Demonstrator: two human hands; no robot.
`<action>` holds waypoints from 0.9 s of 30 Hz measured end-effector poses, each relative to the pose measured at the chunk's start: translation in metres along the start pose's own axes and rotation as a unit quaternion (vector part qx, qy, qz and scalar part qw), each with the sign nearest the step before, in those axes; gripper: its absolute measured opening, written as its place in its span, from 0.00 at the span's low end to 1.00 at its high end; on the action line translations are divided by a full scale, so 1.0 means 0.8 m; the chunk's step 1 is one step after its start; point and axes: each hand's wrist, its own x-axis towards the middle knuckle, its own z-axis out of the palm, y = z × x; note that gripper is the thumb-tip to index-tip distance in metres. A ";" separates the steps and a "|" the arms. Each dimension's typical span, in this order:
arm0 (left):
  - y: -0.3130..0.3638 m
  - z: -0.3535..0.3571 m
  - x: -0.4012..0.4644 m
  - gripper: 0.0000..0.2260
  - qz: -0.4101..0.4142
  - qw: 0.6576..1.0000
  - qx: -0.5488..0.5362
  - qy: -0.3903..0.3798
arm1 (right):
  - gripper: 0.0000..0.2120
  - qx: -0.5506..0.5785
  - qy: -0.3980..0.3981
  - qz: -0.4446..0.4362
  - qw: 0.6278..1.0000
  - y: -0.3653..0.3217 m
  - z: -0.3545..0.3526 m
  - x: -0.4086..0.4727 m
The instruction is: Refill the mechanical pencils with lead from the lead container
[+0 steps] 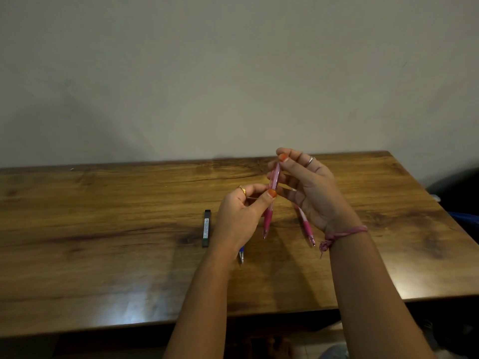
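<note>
Bare table (103,255) lies wide open left of the left hand (239,218); only the lead container (207,228) sits just beside it. Under the right hand (311,193), a second pink pencil (305,226) blocks the way.

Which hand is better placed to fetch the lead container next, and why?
Probably the left hand: the lead container lies on the table just to its left, while the right hand pinches the top of the pink pencil, farther away.

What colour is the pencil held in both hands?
Pink, with a darker pink grip; the held pencil shows in the head view.
</note>
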 end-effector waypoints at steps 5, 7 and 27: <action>-0.004 -0.002 0.003 0.04 0.008 1.000 0.004 0.010 | 0.23 -0.063 -0.038 0.012 0.997 0.004 0.002 -0.001; -0.005 -0.002 0.004 0.04 0.012 1.000 0.000 0.022 | 0.20 -0.096 -0.067 0.027 0.993 0.006 0.002 -0.002; -0.006 -0.012 0.006 0.09 0.035 0.995 0.089 0.027 | 0.11 -0.007 -0.040 -0.022 0.999 0.018 0.026 0.000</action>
